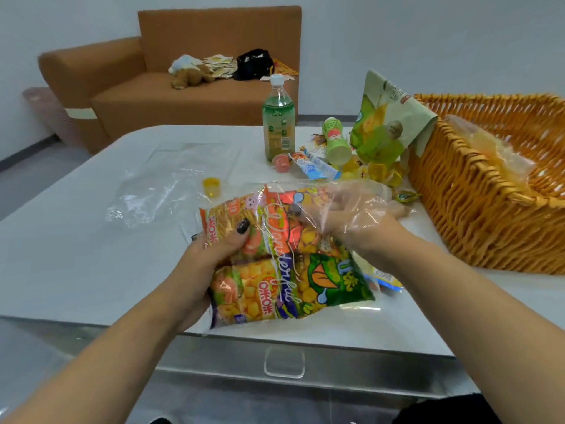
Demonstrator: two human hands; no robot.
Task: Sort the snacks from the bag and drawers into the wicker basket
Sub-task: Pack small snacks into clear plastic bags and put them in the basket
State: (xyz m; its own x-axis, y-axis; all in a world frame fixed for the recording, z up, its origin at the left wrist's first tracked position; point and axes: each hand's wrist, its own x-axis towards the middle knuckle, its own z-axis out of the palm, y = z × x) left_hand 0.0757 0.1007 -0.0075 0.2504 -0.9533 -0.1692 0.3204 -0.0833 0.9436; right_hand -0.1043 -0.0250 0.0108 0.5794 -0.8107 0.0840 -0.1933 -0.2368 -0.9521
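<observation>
Bulging clear snack bag point(287, 258) w/ orange, green pkts inside.

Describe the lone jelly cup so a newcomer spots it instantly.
Start at the white table and find the tall green drink bottle. Down-left of it, beside the crumpled clear plastic bag, stands a small yellow jelly cup. It stands alone; the other yellow cups cluster by the wicker basket.

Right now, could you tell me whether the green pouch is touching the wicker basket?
Touching: the head view shows the green pouch leaning with its right edge against the basket rim, no gap between them.
</observation>
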